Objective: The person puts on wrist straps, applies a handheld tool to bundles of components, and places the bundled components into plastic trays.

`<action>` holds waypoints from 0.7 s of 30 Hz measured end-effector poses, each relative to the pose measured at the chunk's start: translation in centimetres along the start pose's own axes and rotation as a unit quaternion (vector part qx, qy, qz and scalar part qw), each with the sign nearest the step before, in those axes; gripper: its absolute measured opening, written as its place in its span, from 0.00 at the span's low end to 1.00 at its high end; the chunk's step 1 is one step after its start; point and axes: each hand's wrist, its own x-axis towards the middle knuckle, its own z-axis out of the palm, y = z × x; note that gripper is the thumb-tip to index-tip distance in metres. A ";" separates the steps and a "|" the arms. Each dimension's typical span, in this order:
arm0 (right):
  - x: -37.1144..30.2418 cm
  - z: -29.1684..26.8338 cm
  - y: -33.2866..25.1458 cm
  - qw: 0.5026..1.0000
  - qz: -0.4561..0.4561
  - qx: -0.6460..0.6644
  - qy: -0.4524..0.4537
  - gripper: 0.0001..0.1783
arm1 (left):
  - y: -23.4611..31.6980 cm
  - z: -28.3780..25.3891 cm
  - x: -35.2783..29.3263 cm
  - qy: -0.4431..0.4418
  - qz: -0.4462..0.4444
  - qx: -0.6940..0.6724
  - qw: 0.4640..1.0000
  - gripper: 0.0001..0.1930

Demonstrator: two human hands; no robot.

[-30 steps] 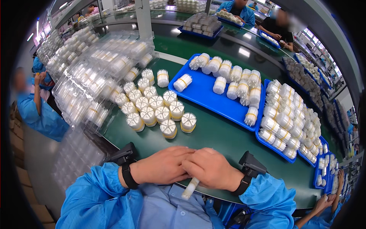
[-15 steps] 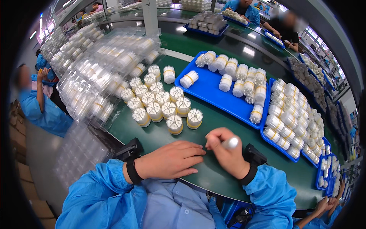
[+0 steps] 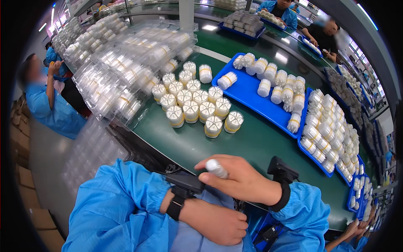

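My right hand [image 3: 241, 180] is over the near edge of the green table. It grips a pale silvery cylinder [image 3: 216, 168] whose rounded end sticks up between thumb and fingers; its kind cannot be told. Lower down, in front of my shirt, my left hand [image 3: 216, 221] has its fingers curled, and what is inside them, if anything, is hidden. Beyond the hands, several white, segmented cylindrical bundles [image 3: 191, 111] with yellow bands stand on the table. The nearest of these is a bundle [image 3: 213, 127] at the front of the group.
A blue tray [image 3: 247, 101] with similar bundles lies beyond the standing group. Another, fuller blue tray [image 3: 321, 165] is to its right. Clear plastic packs of bundles [image 3: 121, 69] are piled at left. Co-workers sit at the far line, and a person [image 3: 52, 94] is at left.
My left hand has moved off the table down toward my lap, and its fingers have curled. My right hand has swung left and nearer with the silvery cylinder. The whole view has shifted slightly.
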 end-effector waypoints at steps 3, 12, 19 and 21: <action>1.3 1.7 1.2 0.994 0.039 0.092 -0.042 0.19 | 0.4 -0.8 1.5 0.027 0.031 0.003 0.999 0.07; 2.7 3.1 2.2 0.941 0.145 0.240 -0.190 0.25 | 1.8 0.3 3.9 0.112 0.061 0.011 0.992 0.07; 2.0 3.5 2.6 0.934 0.111 0.245 -0.235 0.18 | 1.0 5.2 4.0 0.124 -0.087 -0.308 0.939 0.09; 1.9 4.0 2.4 0.947 0.075 0.200 -0.241 0.16 | 0.9 6.3 3.8 0.124 -0.126 -0.343 0.923 0.10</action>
